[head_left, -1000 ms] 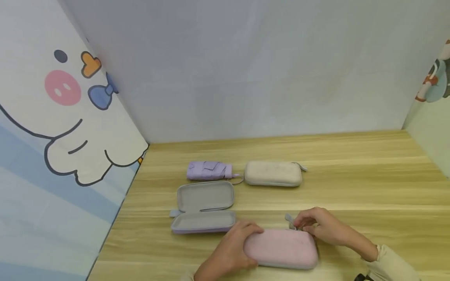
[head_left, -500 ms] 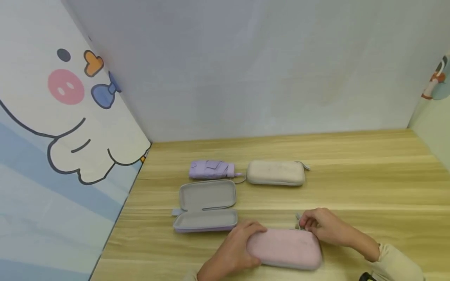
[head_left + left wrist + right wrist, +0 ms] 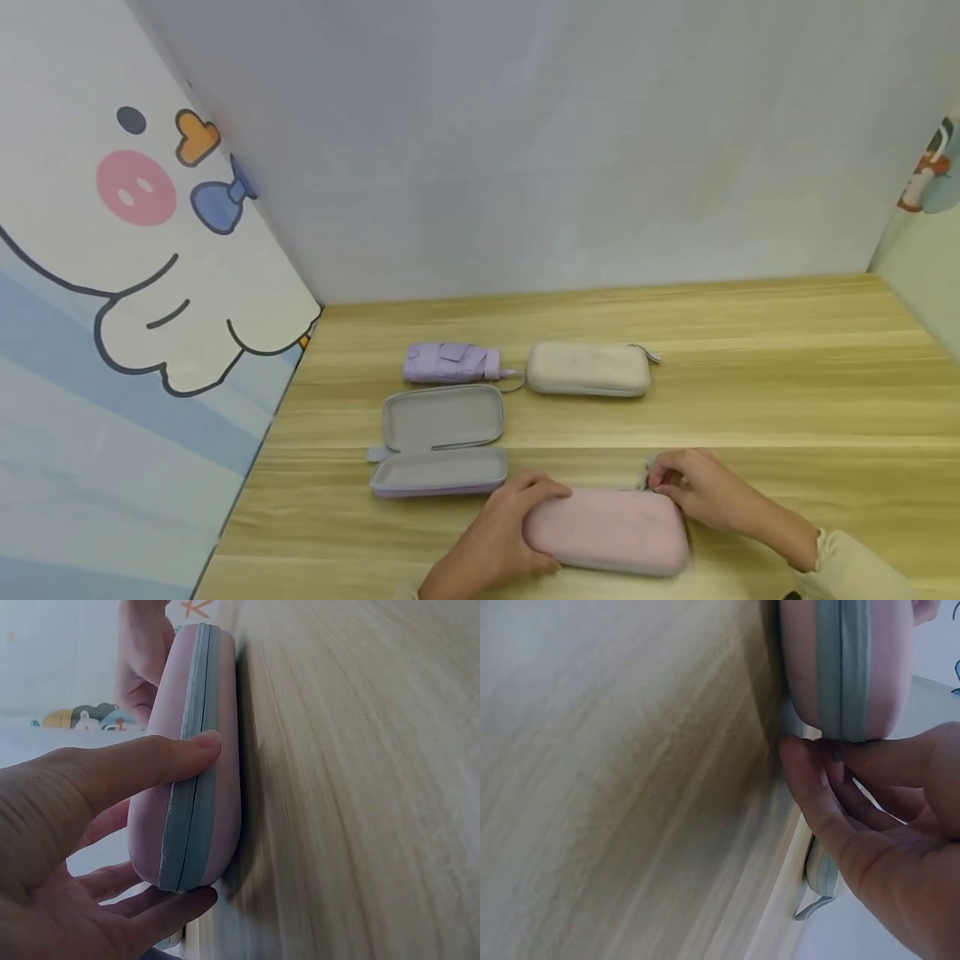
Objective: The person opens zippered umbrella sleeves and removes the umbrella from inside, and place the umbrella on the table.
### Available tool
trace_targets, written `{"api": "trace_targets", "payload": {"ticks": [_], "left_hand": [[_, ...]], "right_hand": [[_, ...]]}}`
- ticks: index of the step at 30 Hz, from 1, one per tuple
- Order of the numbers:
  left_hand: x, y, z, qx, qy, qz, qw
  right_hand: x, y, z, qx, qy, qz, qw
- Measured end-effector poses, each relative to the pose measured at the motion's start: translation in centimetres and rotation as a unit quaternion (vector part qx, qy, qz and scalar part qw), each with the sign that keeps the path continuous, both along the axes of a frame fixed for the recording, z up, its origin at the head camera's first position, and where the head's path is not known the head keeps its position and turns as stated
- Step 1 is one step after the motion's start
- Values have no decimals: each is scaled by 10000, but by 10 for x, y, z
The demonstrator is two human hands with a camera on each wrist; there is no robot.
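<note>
A pink zip case (image 3: 607, 533) lies flat near the table's front. My left hand (image 3: 504, 537) grips its left end, the thumb on the front edge and the fingers at the back. In the left wrist view the thumb presses on the grey zipper band (image 3: 193, 817), whose two halves lie together there. At the case's back right corner my right hand (image 3: 697, 487) pinches the zipper pull, mostly hidden by the fingers; a bit of its grey tab (image 3: 649, 462) shows. In the right wrist view, my fingertips (image 3: 799, 754) touch the case's end beside the zipper band.
An open purple case (image 3: 438, 467) with grey lining lies to the left of the pink one. Farther back are a folded purple umbrella (image 3: 450, 363) and a cream zip case (image 3: 588, 369). Walls stand at the back and both sides of the table (image 3: 787, 358).
My right hand has moved right along the pink case's back edge with the zipper pull, towards the corner. The left hand keeps its grip on the left end.
</note>
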State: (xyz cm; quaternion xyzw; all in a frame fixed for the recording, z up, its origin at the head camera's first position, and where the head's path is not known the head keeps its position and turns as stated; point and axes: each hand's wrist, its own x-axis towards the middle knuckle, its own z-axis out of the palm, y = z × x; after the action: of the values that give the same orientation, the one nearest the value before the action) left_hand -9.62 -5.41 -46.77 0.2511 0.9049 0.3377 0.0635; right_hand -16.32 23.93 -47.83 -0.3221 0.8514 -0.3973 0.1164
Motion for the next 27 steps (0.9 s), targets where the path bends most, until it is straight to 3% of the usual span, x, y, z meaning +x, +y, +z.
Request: {"api": "trace_targets", "payload": {"ticks": [6, 12, 27], "left_hand": [[-4, 5, -3, 103, 353, -25, 9993], [-9, 8, -5, 131, 332, 23, 9994], [-9, 8, -4, 164, 308, 68, 9994]], "right_hand": [[3, 5, -3, 6, 211, -360, 9991], [6, 10, -3, -44, 280, -532, 9982], [13, 16, -3, -191, 180, -711, 9971]]}}
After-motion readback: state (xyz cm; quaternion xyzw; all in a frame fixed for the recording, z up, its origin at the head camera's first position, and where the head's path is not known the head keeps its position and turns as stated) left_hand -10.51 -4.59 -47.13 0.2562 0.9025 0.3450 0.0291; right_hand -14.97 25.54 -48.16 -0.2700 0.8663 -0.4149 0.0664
